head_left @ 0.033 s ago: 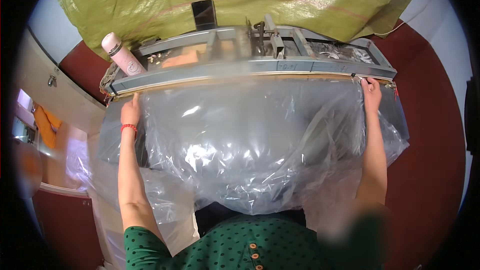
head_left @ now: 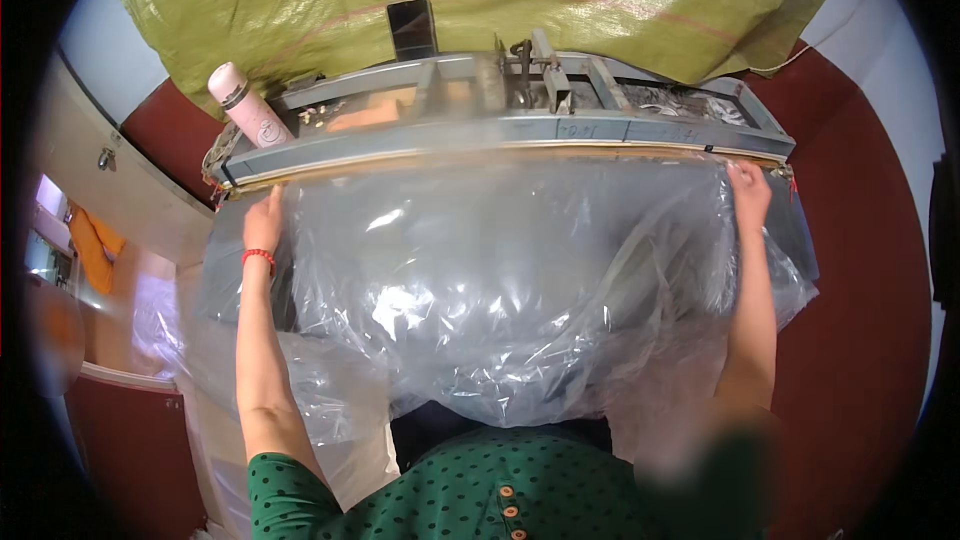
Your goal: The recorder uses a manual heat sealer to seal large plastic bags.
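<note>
A large clear plastic sheet (head_left: 480, 270) spreads over a grey work surface, its far edge along a long metal sealing bar (head_left: 560, 130). At the sheet's far left corner, my left hand (head_left: 262, 223) has its fingers closed in a pinch on the film, just short of the bar. My right hand (head_left: 750, 197) is curled on the film's far right corner, its fingertips close to the bar but a little apart from it. The near part of the sheet hangs in wrinkled folds toward my lap.
Behind the bar is a metal frame (head_left: 425, 90) with a clamp-like fitting (head_left: 522, 70). A pink bottle (head_left: 250, 110) leans at its left, and a phone (head_left: 412, 30) stands behind. Yellow-green woven sheeting (head_left: 560, 0) covers the back. A cabinet door (head_left: 130, 170) stands at the left.
My right hand has drawn slightly back from the bar toward me, its fingers more curled. My left hand and the sheet look nearly the same.
</note>
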The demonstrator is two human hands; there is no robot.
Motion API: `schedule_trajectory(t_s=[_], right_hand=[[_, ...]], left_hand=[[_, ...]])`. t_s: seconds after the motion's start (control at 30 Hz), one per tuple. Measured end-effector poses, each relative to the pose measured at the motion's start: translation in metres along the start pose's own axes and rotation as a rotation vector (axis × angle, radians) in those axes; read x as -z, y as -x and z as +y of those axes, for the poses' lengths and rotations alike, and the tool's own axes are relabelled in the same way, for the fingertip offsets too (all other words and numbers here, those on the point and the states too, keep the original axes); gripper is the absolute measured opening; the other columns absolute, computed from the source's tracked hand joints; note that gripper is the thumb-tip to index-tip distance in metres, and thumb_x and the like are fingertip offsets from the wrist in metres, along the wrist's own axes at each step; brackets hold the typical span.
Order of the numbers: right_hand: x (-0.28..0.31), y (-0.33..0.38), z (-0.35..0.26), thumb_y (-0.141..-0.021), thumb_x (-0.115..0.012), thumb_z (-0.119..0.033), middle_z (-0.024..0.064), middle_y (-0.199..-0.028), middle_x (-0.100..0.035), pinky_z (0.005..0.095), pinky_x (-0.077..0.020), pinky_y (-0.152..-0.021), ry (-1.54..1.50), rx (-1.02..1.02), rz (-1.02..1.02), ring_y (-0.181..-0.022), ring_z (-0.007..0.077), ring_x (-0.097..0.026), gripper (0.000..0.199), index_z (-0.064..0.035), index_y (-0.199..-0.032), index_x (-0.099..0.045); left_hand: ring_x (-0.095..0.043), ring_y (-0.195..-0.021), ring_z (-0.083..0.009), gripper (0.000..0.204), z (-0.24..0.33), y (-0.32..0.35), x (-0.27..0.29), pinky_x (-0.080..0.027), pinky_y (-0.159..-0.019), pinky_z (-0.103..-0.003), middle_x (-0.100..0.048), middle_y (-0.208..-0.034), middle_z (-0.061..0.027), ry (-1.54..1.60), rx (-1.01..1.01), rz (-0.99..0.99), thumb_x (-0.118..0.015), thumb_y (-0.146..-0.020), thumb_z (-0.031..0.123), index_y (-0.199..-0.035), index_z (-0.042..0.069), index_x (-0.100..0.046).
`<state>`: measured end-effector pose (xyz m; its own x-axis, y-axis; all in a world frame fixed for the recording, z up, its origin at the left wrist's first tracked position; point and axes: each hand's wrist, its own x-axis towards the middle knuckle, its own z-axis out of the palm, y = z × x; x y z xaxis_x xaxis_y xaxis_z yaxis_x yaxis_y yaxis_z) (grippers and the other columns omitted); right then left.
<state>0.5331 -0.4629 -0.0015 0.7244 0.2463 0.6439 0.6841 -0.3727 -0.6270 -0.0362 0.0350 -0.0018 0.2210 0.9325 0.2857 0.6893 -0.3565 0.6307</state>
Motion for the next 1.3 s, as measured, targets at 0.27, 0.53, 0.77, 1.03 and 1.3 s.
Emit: schedule_trajectory(t_s=[0.27, 0.53, 0.77, 1.03, 1.3], right_hand=[[0.14, 0.018, 0.029, -0.079, -0.058, -0.023, 0.0134, -0.097, -0.059, 0.0354, -0.0436, -0.077, 0.615, -0.122, 0.548, -0.088, 0.0269, -0.056, 0.027, -0.0045, -0.098, -0.059], [-0.004, 0.074, -0.273, -0.068, -0.067, -0.007, 0.0069, -0.098, -0.057, 0.0282, -0.0416, -0.082, -0.432, 0.32, -0.498, -0.093, 0.0181, -0.054, 0.031, -0.0042, -0.098, -0.058], [-0.069, 0.139, -0.342, -0.074, -0.063, -0.009, 0.0063, -0.074, -0.059, 0.0242, -0.0447, -0.057, -0.852, 0.47, -0.886, -0.064, 0.0151, -0.057, 0.027, -0.0016, -0.099, -0.057], [-0.102, 0.164, -0.353, -0.084, -0.053, -0.015, -0.0014, -0.066, -0.054, 0.0174, -0.0361, -0.05, -1.135, -0.234, -1.181, -0.059, 0.0033, -0.045, 0.022, -0.0064, -0.104, -0.056], [-0.112, 0.085, -0.274, -0.084, -0.054, -0.018, -0.0008, -0.085, -0.053, 0.0196, -0.0392, -0.058, -1.076, -0.582, -0.312, -0.068, 0.0055, -0.048, 0.027, -0.0047, -0.107, -0.051]], left_hand=[[-0.046, -0.07, -0.0051, 0.014, 0.158, 0.121, 0.017, -0.038, -0.064, -0.019, -0.054, -0.076, 0.0038, 0.781, -0.029, -0.639, -0.057, -0.082, 0.018, -0.084, 0.005, -0.058], [-0.033, -0.047, -0.0002, 0.014, 0.207, 0.167, 0.049, -0.026, -0.042, -0.016, -0.048, -0.06, 0.0062, 0.872, -0.12, -0.759, -0.06, -0.081, 0.018, -0.081, 0.004, -0.058], [-0.044, -0.052, -0.0022, 0.009, 0.209, 0.18, 0.065, -0.035, -0.043, -0.019, -0.049, -0.06, 0.004, 0.672, -0.494, -0.596, -0.062, -0.078, 0.01, -0.079, 0.002, -0.058], [-0.052, -0.071, -0.0255, 0.03, 0.209, 0.175, 0.032, -0.042, -0.062, -0.033, -0.052, -0.076, -0.0102, 0.01, -1.016, 0.32, -0.068, -0.059, 0.004, -0.081, 0.004, -0.049], [-0.052, -0.081, -0.0131, 0.021, 0.195, 0.223, -0.021, -0.042, -0.073, -0.028, -0.056, -0.083, -0.0059, 0.952, -0.065, -1.395, -0.054, -0.079, 0.004, -0.1, 0.001, -0.054]])
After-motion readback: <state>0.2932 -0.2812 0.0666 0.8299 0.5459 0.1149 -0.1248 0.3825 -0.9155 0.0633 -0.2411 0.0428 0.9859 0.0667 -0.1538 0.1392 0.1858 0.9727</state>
